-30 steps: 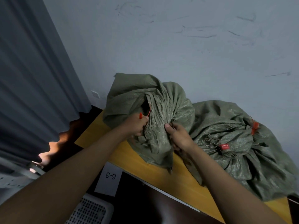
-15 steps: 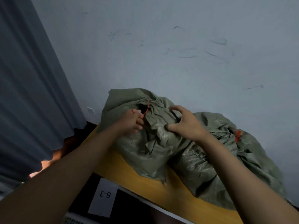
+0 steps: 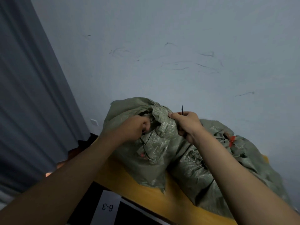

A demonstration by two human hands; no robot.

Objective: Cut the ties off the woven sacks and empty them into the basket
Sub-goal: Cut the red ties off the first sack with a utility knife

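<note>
Two green woven sacks lie on a yellow table (image 3: 128,181). The left sack (image 3: 146,161) has its gathered mouth at the top, with a dark gap showing. My left hand (image 3: 135,128) grips the crumpled fabric at that mouth from the left. My right hand (image 3: 186,125) grips the fabric on the mouth's right side and also holds a thin dark pointed tool (image 3: 182,109), whose tip sticks up above the fingers. A small red bit (image 3: 142,154) shows lower on this sack. The right sack (image 3: 201,176) is bound with a red tie (image 3: 232,140). No basket is in view.
A pale scuffed wall rises directly behind the sacks. A grey curtain (image 3: 32,95) hangs at the left. A white label reading 6-3 (image 3: 108,207) sits on the table's front edge, with dark space below it.
My right hand has risen from the sack's front to the top of its mouth, and the tool tip now shows. The red loop at the mouth is gone from sight. The view tilted up.
</note>
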